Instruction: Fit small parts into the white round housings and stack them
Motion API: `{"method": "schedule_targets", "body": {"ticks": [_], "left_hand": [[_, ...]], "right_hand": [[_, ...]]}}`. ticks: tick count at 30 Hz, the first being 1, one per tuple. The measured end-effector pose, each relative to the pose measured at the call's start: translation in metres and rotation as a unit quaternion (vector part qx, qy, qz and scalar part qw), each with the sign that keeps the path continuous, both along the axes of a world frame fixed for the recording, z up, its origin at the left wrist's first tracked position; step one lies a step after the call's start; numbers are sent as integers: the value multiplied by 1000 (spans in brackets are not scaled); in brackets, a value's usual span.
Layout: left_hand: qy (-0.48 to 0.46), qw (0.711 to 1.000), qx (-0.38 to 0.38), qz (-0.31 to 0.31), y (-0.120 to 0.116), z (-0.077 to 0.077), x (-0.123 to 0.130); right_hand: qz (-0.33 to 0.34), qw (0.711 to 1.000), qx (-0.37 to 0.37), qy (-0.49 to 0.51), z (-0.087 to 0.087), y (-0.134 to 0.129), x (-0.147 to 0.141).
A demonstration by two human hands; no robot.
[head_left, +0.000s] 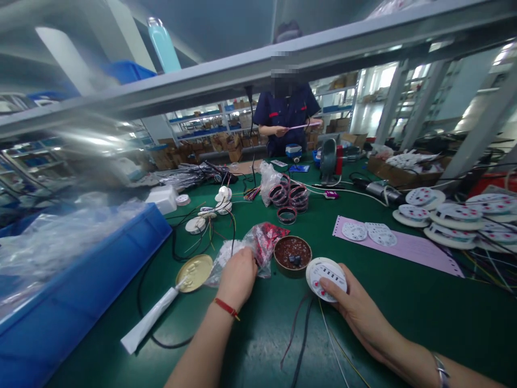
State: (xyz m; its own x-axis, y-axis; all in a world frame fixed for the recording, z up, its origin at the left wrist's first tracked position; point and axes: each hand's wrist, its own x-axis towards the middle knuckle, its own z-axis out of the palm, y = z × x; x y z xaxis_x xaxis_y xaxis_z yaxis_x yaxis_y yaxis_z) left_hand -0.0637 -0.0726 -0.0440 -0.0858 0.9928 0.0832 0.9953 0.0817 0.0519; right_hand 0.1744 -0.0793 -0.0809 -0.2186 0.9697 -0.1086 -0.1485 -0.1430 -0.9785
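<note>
Overall, a green tabletop is spread with parts, and a blue bin is cut off at the left edge. A round white disc, its small print unreadable, is gripped in the right hand; the left hand, held well apart, is laid on a crumpled plastic bag, its fingers hidden.

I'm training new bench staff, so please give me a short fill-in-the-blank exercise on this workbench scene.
The right hand holds a round ____ device with pink marks on it.
The left hand grasps a clear plastic bag holding something ____.
A white tube lies beside a round ____ lid.

Missing words: white; red; gold.
</note>
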Motion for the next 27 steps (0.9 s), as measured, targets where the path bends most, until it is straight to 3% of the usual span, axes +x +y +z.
{"method": "schedule_targets", "body": {"ticks": [4, 9, 12, 15, 18, 20, 24, 27], "left_hand": [[-90, 994, 36, 41, -1, 7, -5], [-294, 946, 125, -45, -8, 13, 9], [-408, 905, 86, -85, -16, 12, 32], [-462, 879, 39, -114, -21, 7, 49], [-493, 862, 42, -113, -17, 5, 51], [-541, 835, 60, -84, -11, 7, 44], [-649, 750, 129, -14, -10, 30, 28], [-715, 689, 123, -8, -34, 61, 17]], "right_hand": [[0, 1000, -1, 18, -2, 0, 0], [-3, 998, -18, 62, 2, -3, -2], [-7, 995, -34, 97, 6, -2, -5], [-12, 994, -35, 105, 6, -1, -6], [-15, 996, -10, 93, 4, 1, -7], [-13, 996, 3, 84, 1, 2, -6], [-3, 996, -4, 85, -2, 3, -5], [4, 996, -1, 85, -3, 4, -3]]}}
